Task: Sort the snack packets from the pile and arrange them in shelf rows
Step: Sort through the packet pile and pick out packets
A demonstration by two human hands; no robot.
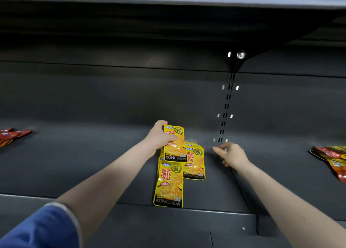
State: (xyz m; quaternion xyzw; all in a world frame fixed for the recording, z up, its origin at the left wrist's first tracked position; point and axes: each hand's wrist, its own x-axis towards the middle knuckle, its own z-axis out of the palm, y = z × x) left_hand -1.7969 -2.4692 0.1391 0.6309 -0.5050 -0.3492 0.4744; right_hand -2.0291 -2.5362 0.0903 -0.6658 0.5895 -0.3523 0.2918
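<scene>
Yellow packet [175,144] pinched in left hand [159,135]; right hand [231,154] loose, holding nothing.

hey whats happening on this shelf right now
A person is stocking a dark shelf with yellow snack packets. The left hand grips one yellow packet and holds it just above the others. More yellow packets lie on the shelf: a front packet near the edge and a right packet behind it. The right hand is open beside them and holds nothing. Red packets lie at the far left, and a mixed pile sits at the far right.
</scene>
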